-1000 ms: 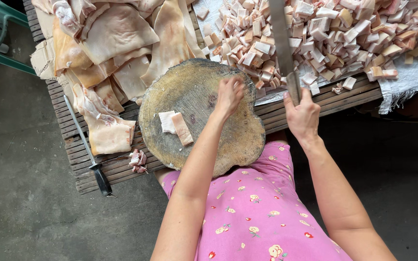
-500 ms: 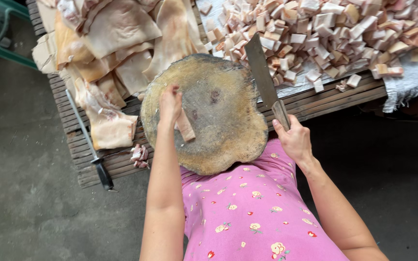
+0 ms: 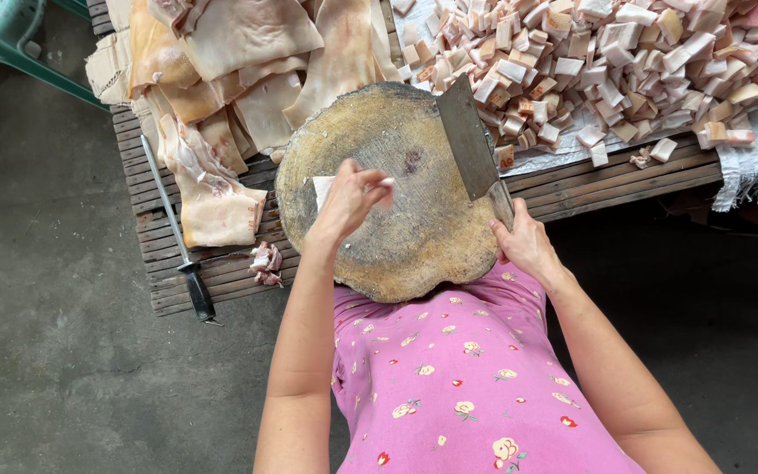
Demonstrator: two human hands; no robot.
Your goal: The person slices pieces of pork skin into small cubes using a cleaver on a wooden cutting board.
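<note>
Wooden chopping block now bears one pale fat strip pinned under closed left hand fingers, while right hand, gripping the cleaver, has drawn nearer for cutting.

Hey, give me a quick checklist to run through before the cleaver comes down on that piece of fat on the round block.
1. Cleaver gripped by the right hand: ok.
2. Piece of fat lying on the chopping block: ok, the left hand covers most of it.
3. Left fingers apart from the blade: ok, a gap of bare block shows between them.
4. Block resting fully on the slatted bench: not ok, its near edge overhangs toward the person's lap.
5. Sharpening steel out of the way: ok, it lies left of the block.
6. Blade sharpness: cannot tell.
</note>
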